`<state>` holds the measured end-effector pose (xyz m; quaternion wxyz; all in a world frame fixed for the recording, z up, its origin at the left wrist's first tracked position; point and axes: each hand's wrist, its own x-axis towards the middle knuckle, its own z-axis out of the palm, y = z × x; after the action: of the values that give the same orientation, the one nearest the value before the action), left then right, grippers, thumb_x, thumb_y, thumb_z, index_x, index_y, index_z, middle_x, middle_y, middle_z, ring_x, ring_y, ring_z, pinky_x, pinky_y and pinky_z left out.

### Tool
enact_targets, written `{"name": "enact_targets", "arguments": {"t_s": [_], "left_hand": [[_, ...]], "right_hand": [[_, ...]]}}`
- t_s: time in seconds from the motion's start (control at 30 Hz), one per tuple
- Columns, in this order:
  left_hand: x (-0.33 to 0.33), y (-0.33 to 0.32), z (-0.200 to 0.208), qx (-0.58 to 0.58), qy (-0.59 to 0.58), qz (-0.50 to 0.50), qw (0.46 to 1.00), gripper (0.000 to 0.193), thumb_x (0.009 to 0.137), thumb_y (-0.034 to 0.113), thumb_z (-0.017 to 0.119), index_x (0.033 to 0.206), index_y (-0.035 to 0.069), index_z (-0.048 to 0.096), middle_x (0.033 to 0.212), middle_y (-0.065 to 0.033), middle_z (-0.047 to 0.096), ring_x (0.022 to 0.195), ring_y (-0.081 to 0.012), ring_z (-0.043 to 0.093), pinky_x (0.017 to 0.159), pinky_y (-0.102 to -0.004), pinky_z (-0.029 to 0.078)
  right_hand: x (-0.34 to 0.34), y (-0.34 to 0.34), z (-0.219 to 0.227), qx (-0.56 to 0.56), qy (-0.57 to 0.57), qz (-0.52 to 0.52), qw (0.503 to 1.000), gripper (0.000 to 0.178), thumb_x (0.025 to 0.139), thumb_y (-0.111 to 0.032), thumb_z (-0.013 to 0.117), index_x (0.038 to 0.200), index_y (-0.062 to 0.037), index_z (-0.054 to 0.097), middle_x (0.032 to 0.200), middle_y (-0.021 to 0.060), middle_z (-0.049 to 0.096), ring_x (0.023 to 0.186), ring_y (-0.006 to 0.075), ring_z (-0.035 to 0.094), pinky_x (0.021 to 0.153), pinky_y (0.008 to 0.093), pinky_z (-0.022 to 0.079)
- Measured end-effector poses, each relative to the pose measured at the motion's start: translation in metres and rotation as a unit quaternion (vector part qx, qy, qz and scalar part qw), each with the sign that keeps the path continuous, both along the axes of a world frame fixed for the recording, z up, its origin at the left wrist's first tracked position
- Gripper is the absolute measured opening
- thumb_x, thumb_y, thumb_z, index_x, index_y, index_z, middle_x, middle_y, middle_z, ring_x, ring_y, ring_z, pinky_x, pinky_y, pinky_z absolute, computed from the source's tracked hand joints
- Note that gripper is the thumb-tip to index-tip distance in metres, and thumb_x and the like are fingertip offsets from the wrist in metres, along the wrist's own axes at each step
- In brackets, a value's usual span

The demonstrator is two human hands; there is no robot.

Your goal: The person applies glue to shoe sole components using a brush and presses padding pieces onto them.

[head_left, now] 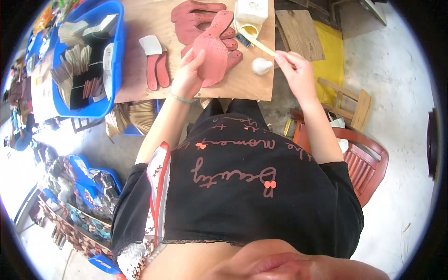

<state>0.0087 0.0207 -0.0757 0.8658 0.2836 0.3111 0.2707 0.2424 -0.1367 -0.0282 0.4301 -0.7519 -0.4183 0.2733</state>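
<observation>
Pink sole (212, 52): We hold this flat, textured piece at left, dark along its edge, the broad end near and the narrower end far, leaning right, with small dark marks at the far tip.
Brush (260, 45): We hold it to the sole's right, its slim, pale-yellow handle slanting from near right to far left.
Bristles (243, 40): Dark, short, apart from the sole.

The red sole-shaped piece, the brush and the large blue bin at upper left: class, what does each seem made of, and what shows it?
Red sole-shaped piece: perhaps rubber or foam; dull, fairly even-coloured face, leather not ruled out.
Brush: pale, smooth-looking handle, perhaps plastic or wood; dark bristles, fibre unclear.
Blue bin: likely moulded plastic; slight sheen, uniform colour, rounded corners.
</observation>
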Motion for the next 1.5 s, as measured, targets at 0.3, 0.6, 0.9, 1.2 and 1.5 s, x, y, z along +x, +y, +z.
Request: {"name": "enact_targets", "arguments": {"t_s": [0.3,0.6,0.9,1.2,1.5], "left_hand": [[0.012,-0.01,0.005,-0.019,-0.047,-0.019,0.999,0.037,0.097,0.016,0.053,0.131,0.0,0.048,0.124,-0.0093,0.059,0.114,-0.0193,0.057,0.1,-0.0354,0.045],[0.006,-0.018,0.022,0.026,-0.04,-0.056,0.997,0.04,0.098,0.016,0.051,0.134,-0.001,0.043,0.127,-0.0102,0.056,0.116,-0.0195,0.056,0.1,-0.0359,0.044],[-0.008,-0.025,0.047,0.036,-0.08,-0.057,0.995,0.043,0.097,0.018,0.054,0.134,-0.002,0.043,0.128,-0.0102,0.056,0.119,-0.0187,0.053,0.104,-0.0348,0.04],[-0.02,-0.019,0.053,0.027,-0.126,-0.074,0.989,0.048,0.094,0.015,0.058,0.135,-0.001,0.04,0.128,-0.0099,0.056,0.117,-0.0193,0.055,0.102,-0.0344,0.042],[-0.032,-0.012,0.054,0.059,-0.106,-0.096,0.988,0.056,0.093,0.015,0.06,0.14,-0.002,0.035,0.132,-0.0108,0.053,0.122,-0.0206,0.051,0.105,-0.0358,0.038]], "right_hand": [[-0.042,-0.03,0.023,0.053,-0.057,0.02,0.997,0.017,0.088,-0.012,0.065,0.101,-0.0022,0.07,0.063,0.0057,0.045,0.057,0.0143,0.044,0.052,0.0291,0.034],[-0.046,-0.023,0.029,0.071,-0.088,0.017,0.993,0.017,0.089,-0.013,0.065,0.101,-0.0024,0.07,0.063,0.0079,0.045,0.057,0.0179,0.044,0.053,0.0308,0.036],[-0.034,-0.02,0.023,0.077,-0.121,-0.042,0.989,0.02,0.088,-0.013,0.067,0.101,0.0022,0.069,0.062,0.0057,0.044,0.055,0.0133,0.043,0.05,0.0279,0.034],[-0.017,-0.018,0.036,0.106,-0.138,-0.074,0.982,0.021,0.09,-0.013,0.067,0.103,0.0022,0.069,0.063,0.0016,0.044,0.056,0.0096,0.041,0.051,0.0256,0.034],[-0.002,-0.016,0.042,0.123,-0.099,-0.094,0.983,0.02,0.09,-0.011,0.066,0.105,0.0016,0.069,0.066,-0.0012,0.043,0.06,0.0073,0.041,0.054,0.0233,0.034]]}}
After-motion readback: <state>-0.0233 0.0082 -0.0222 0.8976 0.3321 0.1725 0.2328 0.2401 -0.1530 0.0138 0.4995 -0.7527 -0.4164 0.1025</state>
